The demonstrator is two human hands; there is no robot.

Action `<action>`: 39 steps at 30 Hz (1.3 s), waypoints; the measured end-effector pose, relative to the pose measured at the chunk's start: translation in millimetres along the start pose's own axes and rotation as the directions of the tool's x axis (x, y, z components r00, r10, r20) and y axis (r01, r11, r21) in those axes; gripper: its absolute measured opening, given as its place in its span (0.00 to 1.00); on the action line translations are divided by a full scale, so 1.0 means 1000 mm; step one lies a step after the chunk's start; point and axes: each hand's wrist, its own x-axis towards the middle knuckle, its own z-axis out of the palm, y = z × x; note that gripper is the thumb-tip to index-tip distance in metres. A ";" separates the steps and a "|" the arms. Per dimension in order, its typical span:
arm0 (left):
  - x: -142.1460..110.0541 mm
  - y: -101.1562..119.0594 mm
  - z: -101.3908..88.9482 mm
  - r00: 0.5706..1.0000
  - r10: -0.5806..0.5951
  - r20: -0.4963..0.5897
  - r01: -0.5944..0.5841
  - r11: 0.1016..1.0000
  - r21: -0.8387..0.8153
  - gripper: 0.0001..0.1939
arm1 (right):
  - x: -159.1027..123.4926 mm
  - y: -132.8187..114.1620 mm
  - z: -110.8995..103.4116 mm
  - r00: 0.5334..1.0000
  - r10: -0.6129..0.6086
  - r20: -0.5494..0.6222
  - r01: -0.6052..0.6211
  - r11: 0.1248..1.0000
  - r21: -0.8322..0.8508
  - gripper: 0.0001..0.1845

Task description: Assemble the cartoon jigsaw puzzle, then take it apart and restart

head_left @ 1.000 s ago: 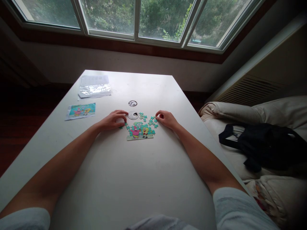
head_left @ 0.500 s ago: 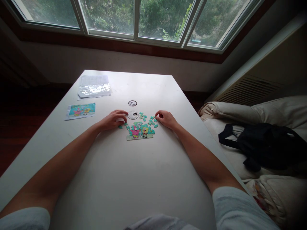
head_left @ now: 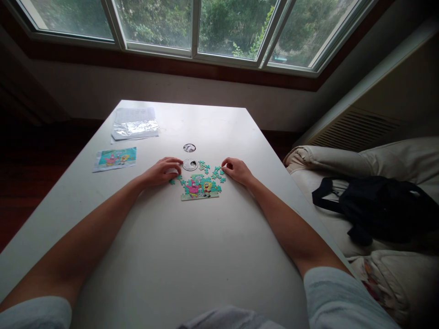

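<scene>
A partly joined jigsaw puzzle [head_left: 200, 188] with cartoon figures lies flat on the white table [head_left: 192, 246]. My left hand [head_left: 161, 171] rests at its left, fingers curved and thumb apart from them, beside a few loose teal puzzle pieces [head_left: 180, 178]. On the other side, my right hand [head_left: 238, 171] has thumb and forefinger pinched together at the edge of more loose pieces [head_left: 216, 173]; whatever is between those fingertips is too small to make out. Several further pieces [head_left: 204, 166] lie above the joined part.
A round lid-like disc [head_left: 187, 165] sits just beyond the puzzle, near a round table hole [head_left: 189, 147]. At left lie a picture sheet [head_left: 116, 158] of the same figures and papers with a clear plastic bag [head_left: 135, 124]. A sofa [head_left: 308, 183] holding a dark bag [head_left: 380, 208] flanks the right.
Almost nothing differs. Both hands keep their places beside the puzzle, and the joined part and loose pieces look the same.
</scene>
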 end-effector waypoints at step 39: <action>-0.001 0.002 -0.003 1.000 0.005 -0.009 -0.005 1.000 -0.013 0.13 | -0.001 -0.018 0.001 0.957 -0.250 0.150 0.257 0.966 -0.028 0.09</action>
